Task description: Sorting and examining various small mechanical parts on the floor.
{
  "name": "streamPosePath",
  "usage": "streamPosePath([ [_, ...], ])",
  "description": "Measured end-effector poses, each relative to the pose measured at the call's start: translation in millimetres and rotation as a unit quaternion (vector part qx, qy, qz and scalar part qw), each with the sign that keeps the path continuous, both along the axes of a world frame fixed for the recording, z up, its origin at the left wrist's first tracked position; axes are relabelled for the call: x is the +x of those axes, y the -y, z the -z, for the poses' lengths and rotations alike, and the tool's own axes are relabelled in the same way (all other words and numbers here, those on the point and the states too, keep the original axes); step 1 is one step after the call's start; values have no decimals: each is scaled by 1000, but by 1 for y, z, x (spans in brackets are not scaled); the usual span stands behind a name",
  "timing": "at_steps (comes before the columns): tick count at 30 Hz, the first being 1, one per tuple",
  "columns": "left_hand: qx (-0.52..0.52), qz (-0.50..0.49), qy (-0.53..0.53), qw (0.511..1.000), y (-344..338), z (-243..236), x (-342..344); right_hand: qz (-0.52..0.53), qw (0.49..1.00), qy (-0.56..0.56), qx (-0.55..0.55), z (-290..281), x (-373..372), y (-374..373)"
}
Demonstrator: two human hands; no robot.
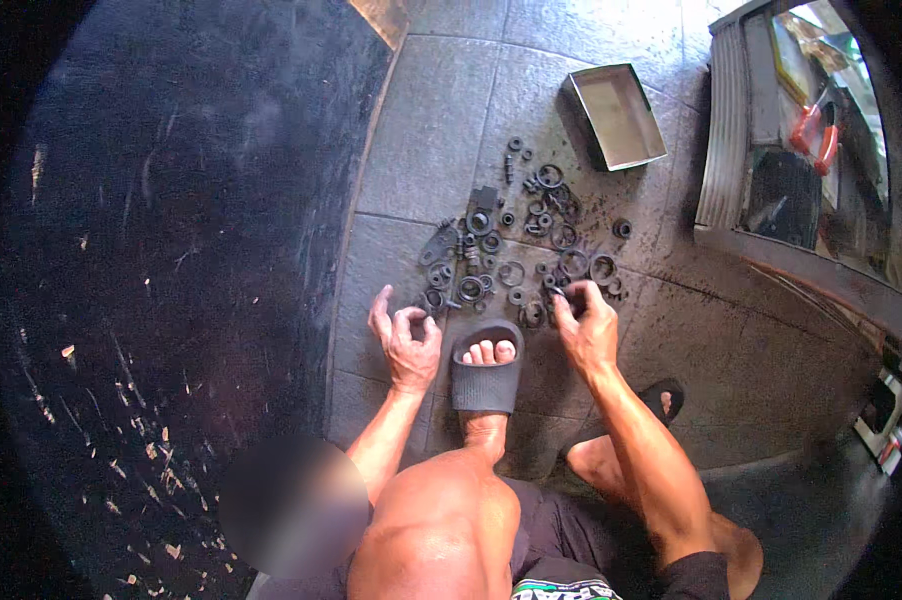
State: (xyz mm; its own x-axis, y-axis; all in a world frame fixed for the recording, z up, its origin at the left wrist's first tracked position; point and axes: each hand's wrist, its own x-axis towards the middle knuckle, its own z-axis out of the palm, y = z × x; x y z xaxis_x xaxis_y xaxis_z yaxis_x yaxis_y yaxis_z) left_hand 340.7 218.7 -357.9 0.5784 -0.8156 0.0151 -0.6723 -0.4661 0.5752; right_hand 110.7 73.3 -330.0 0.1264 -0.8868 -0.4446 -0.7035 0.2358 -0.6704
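Many small black rings and seals (pixel 469 289) lie spread on the grey tiled floor in front of my foot. My left hand (pixel 408 350) is at the near left edge of the pile, its fingers apart and loosely curved, with no part visible in it. A black ring (pixel 433 300) lies just beyond its fingertips. On the near right side, my right hand (pixel 589 328) has thumb and forefinger brought together low over the parts. Whatever is between them is too small and dark to name. Another black ring (pixel 603 268) lies just past that hand.
An open shallow box (pixel 616 118) stands beyond the pile to the right. A dark scratched panel (pixel 201 250) runs along the left. At right is a glass-fronted case (pixel 771 130) with red-handled pliers (pixel 817 138). My foot in a black slide sandal (pixel 485 385) is between my hands.
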Motion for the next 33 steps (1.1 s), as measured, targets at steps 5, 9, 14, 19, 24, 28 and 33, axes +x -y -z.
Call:
streamPosePath([
  [5,17,-22,10,1000,-10,10,-7,-35,999,-1,20,-1,-24,-13],
  [9,15,-5,32,999,0,4,-13,-46,999,-12,-3,-3,-29,-18],
  [14,16,146,69,987,37,-4,-20,-48,998,-6,-39,0,-29,-18],
  [19,74,169,62,981,52,0,-12,-44,999,8,2,-2,-20,-20],
  [24,49,168,39,984,49,2,-14,-47,999,19,-15,-4,-24,-18],
  [28,33,135,48,989,50,1,-13,-52,998,9,-23,-4,-25,-18],
  [33,-18,171,55,984,74,-6,-9,-56,997,21,-47,-5,-22,-19],
])
